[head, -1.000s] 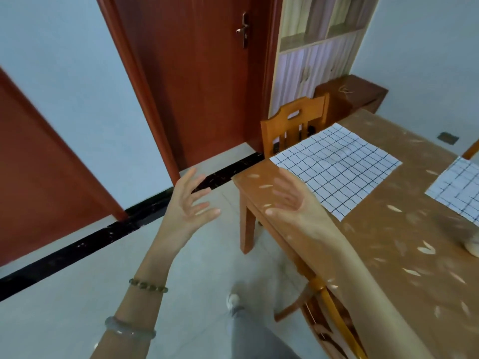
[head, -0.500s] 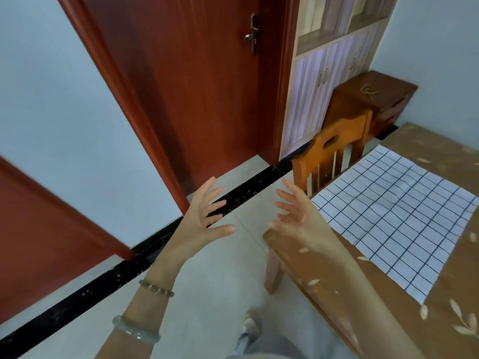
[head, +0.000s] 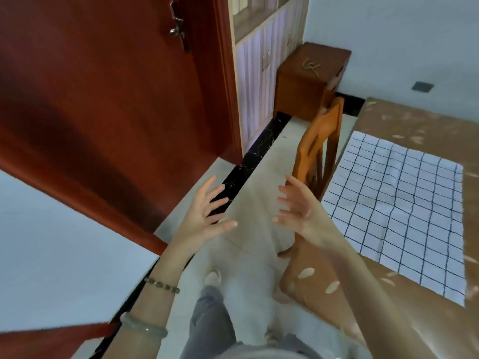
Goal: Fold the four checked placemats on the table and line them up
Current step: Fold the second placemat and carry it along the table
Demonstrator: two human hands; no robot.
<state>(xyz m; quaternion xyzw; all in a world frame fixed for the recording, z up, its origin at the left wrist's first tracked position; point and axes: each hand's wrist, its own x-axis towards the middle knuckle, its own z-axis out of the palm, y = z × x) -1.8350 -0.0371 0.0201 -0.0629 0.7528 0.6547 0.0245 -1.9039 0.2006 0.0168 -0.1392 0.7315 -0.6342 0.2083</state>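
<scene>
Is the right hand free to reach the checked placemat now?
Probably yes: the right hand, open and empty, hovers beside the placemat; the chair back is close but not between them.

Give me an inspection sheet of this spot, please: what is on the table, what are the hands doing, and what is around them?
Surface: table with a brown leaf-patterned cover.
Job's things: one checked placemat in view, lying flat and unfolded; no others in frame.
Clutter: nothing seen.
Hands: left hand and right hand are both raised in the air beside the table's corner, fingers spread, holding nothing, clear of the placemat.
Cables: nothing certain; a small looped cord lies on the side cabinet.
Surroundings: wooden chair at the table's edge, red-brown door, tall cupboard, wall socket.
</scene>
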